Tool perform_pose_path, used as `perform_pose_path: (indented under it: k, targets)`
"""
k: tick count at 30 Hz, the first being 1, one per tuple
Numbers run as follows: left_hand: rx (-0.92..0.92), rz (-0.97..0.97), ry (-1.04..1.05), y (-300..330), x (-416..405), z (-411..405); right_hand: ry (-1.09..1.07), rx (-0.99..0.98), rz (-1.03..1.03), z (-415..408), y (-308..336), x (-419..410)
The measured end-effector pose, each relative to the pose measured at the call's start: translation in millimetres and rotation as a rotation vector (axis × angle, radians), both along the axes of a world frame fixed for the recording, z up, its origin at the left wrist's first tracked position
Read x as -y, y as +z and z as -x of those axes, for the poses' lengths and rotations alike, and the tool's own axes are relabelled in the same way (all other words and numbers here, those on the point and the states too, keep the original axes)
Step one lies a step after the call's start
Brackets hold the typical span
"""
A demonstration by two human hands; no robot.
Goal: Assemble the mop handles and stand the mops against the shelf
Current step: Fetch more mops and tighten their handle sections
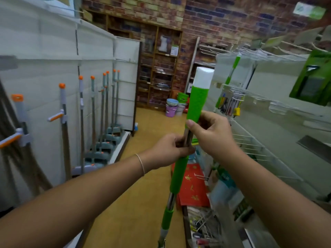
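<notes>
Both hands [189, 140] grip mop handle [179, 169] — upright.

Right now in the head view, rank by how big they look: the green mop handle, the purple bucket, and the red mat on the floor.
1. green mop handle, though nearness to the camera inflates it
2. red mat
3. purple bucket, far off, so its true size is unsure

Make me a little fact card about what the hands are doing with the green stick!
held thing: green mop handle, upright, white cap on top
left hand: grips the bare metal part above the lower green sleeve
right hand: pinches the bottom of the top green grip
along the left shelf: grey mops with orange tips, standing in a row
far floor: stacked buckets
</notes>
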State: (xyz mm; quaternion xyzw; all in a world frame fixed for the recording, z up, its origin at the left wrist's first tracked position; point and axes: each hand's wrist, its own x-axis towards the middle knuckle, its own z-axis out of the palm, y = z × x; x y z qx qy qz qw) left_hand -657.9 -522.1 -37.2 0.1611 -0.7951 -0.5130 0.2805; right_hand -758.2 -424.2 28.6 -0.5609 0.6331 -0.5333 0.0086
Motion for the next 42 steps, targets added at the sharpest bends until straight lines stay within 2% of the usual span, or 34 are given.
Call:
perform_pose_path:
  k: [5, 12, 19, 25, 31, 36, 42]
  targets:
    - [-0.002, -0.071, -0.084, -6.6, 46.2, 41.6, -0.003, 0.023, -0.041, 40.9, -1.3, 34.4]
    - [-0.015, -0.132, -0.059, -21.6, 105.2, 112.6, -0.008, -0.004, -0.135, 119.8, -15.1, 97.8]
    - [0.016, -0.146, 0.027, -23.6, 160.3, 195.3, 0.038, 0.024, -0.203, 212.5, -19.2, 168.4]
    - [-0.026, -0.155, 0.161, -3.0, 215.6, 240.7, 0.185, 0.069, -0.112, 261.7, -4.8, 232.7]
    - [0.042, -0.016, 0.295, -4.0, 269.4, 279.7, 0.241, 0.073, -0.125, 298.0, -7.2, 288.8]
    - [0.045, 0.036, 0.320, -15.6, 327.2, 315.9, 0.145, 0.030, -0.082, 328.1, -15.0, 348.6]
    - [0.035, 0.008, 0.201, -15.6, 420.9, 354.3, 0.050, 0.064, -0.020, 366.0, -18.0, 441.1]
